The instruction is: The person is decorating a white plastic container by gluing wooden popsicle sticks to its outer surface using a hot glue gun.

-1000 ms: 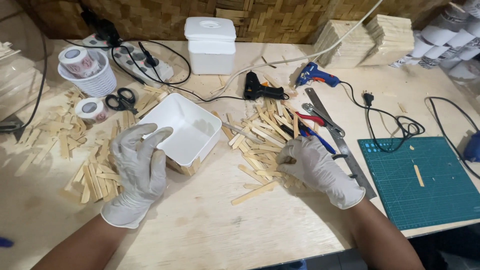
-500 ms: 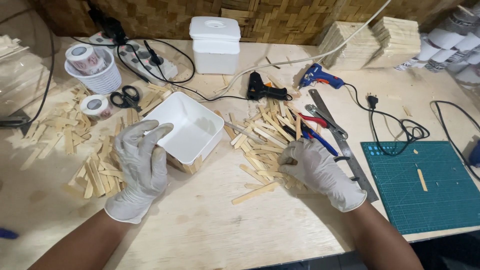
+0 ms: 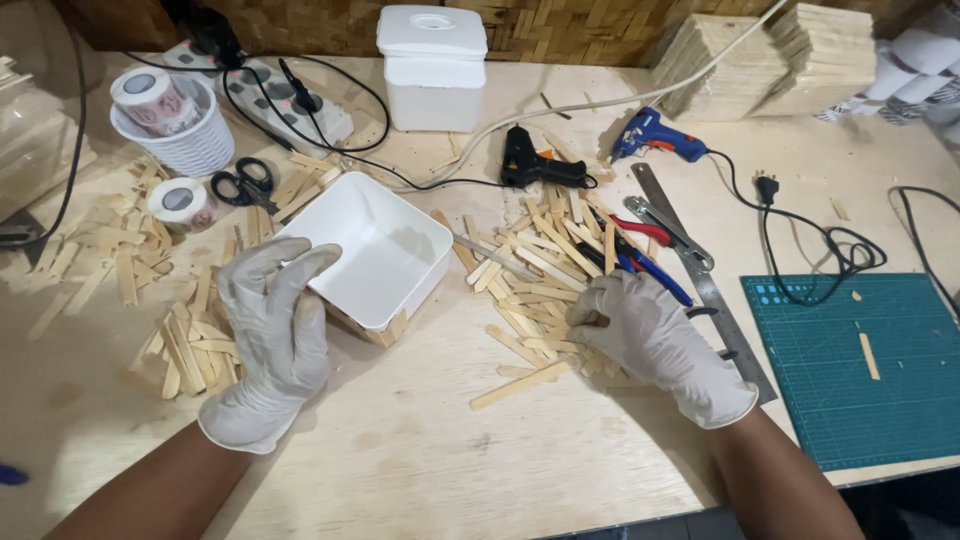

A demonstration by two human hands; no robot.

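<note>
Both my hands wear white gloves. My left hand (image 3: pixel 272 330) holds the near-left rim of a white square plastic tub (image 3: pixel 368 245), which is tilted and rests on wooden sticks. My right hand (image 3: pixel 650 335) lies palm down on a pile of flat wooden craft sticks (image 3: pixel 535 270) to the right of the tub, its fingers curled over a few of them. A single stick (image 3: pixel 522 385) lies apart just in front of the pile.
More sticks (image 3: pixel 190 345) are heaped left of the tub. Scissors (image 3: pixel 243 182), tape rolls (image 3: pixel 183 203), a white basket (image 3: pixel 185 140), a power strip, black (image 3: pixel 535 165) and blue (image 3: pixel 655 135) glue guns, pliers (image 3: pixel 640 262), a metal ruler (image 3: pixel 700 280) and a green cutting mat (image 3: pixel 860 365) surround the work.
The view has shifted slightly. My left hand stays on the tub's rim and my right hand stays on the stick pile, fingers working among the sticks.
</note>
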